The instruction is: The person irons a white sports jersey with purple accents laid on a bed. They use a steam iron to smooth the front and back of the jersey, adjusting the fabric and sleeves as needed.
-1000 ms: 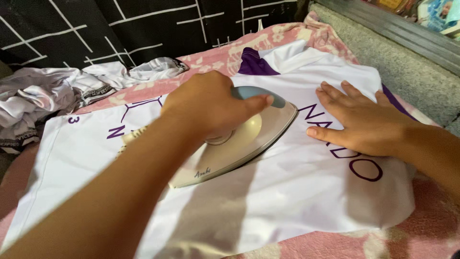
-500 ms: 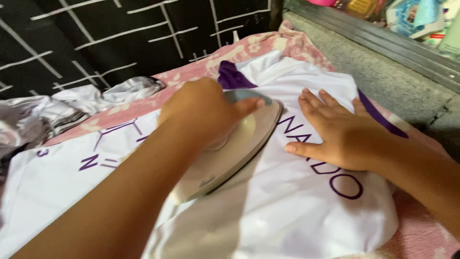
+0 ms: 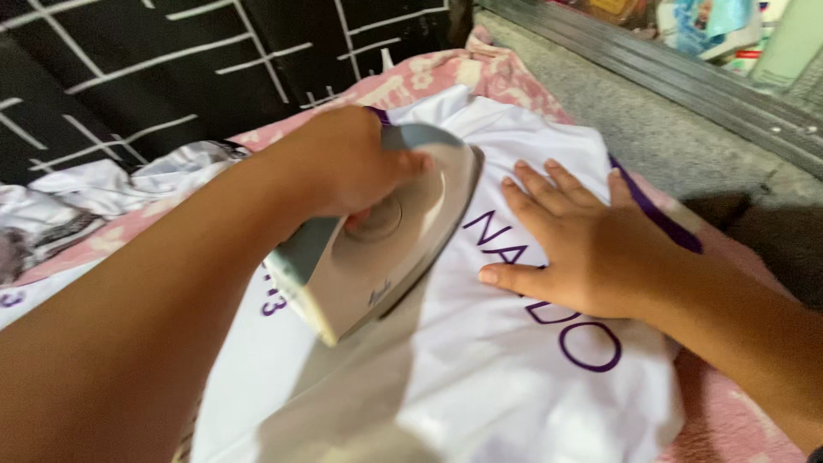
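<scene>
Head view. My left hand [image 3: 339, 163] is clenched around the handle of a cream and grey iron [image 3: 386, 236], which I see tilted, its pointed nose toward the collar end of a white shirt [image 3: 480, 377] with purple lettering. My right hand [image 3: 583, 244] lies open and flat on the shirt just beside the iron, fingers spread, grasping nothing. The shirt lies on a pink patterned blanket [image 3: 737, 424]. Crumpled white clothes [image 3: 94, 193] sit at far left, against a black cloth with white lines [image 3: 171, 60]
</scene>
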